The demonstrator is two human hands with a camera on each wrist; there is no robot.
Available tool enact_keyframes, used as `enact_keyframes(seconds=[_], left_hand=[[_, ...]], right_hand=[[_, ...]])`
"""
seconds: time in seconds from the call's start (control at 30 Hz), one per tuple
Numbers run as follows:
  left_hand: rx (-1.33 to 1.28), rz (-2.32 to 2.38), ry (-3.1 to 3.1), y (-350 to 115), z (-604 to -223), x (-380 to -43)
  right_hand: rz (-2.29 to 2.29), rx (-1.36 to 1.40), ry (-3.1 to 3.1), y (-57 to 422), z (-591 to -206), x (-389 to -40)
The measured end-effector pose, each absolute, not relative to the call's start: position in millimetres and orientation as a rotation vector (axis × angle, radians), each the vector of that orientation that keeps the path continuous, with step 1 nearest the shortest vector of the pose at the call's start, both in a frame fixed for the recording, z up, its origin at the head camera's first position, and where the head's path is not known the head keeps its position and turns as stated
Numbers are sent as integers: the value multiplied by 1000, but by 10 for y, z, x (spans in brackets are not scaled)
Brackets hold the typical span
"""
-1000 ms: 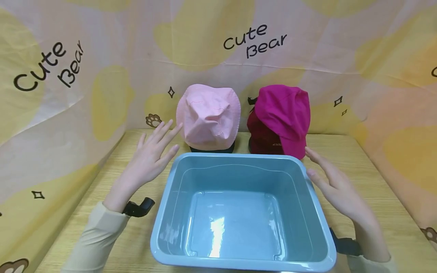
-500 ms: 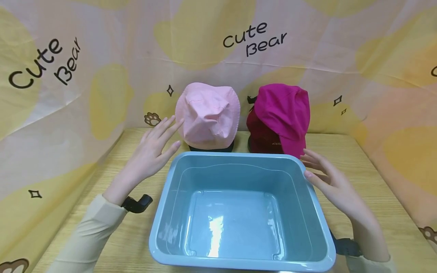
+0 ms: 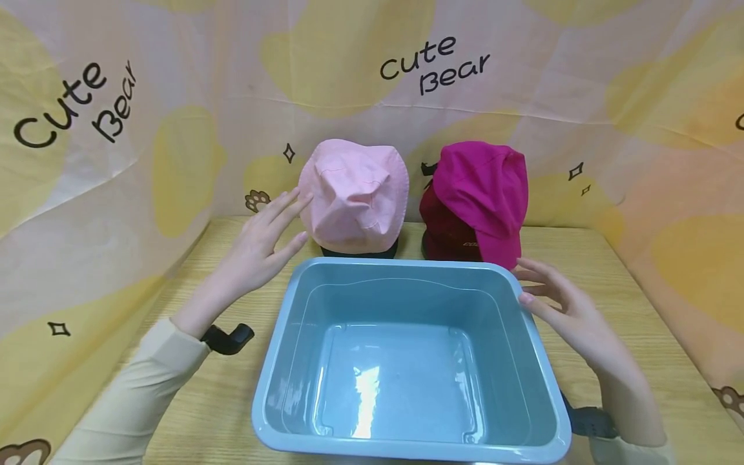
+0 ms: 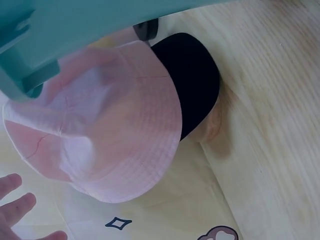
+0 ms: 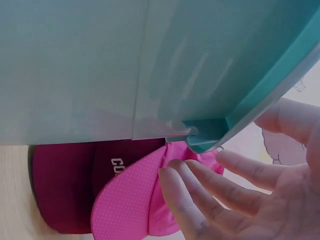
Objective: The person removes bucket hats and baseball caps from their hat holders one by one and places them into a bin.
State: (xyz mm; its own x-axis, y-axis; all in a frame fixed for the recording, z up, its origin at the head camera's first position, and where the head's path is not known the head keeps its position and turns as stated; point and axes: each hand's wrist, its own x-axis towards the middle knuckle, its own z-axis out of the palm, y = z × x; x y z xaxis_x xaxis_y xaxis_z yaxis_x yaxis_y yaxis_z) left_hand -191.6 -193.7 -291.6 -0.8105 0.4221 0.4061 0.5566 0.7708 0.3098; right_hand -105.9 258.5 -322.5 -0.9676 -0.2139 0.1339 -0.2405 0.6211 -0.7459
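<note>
A light pink bucket hat (image 3: 354, 194) sits at the back, over a black-brimmed cap (image 4: 192, 80) that shows clearly in the left wrist view. Beside its left edge is my left hand (image 3: 258, 248), fingers spread and holding nothing; whether the fingertips touch the hat I cannot tell. To the right, a magenta cap (image 3: 485, 187) lies tilted over a dark red cap (image 3: 444, 226). My right hand (image 3: 566, 316) is at the far right corner of the blue basin (image 3: 401, 300), loosely bent fingers near the magenta cap's brim, thumb close to the rim.
The basin takes up the front middle of the wooden table (image 3: 587, 258), in front of the hats. A patterned cloth (image 3: 372, 58) hangs behind and along both sides. Each wrist wears a black camera strap (image 3: 229, 339).
My left hand has moved slightly up and forward along the pink hat's edge. The right hand's fingers have bent a little by the basin's corner. Hats and basin stay in place.
</note>
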Motion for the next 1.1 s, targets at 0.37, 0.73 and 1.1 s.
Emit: enact_keyframes(seconds=[0.37,0.73,1.1], left_hand=[[-801,-622,-2651,-1979,-2781,-1955],[-848,-608,-2671,-1891,-2694,-2062],[-897,-611,-2651,-1846,-2682,-2131]], right_hand=[[1465,442,-2746,2576,-3258,-1098],[1553,405,-2724,2573,-3292,-1095],[1629,358,-2718,2620,-3313,-1082]])
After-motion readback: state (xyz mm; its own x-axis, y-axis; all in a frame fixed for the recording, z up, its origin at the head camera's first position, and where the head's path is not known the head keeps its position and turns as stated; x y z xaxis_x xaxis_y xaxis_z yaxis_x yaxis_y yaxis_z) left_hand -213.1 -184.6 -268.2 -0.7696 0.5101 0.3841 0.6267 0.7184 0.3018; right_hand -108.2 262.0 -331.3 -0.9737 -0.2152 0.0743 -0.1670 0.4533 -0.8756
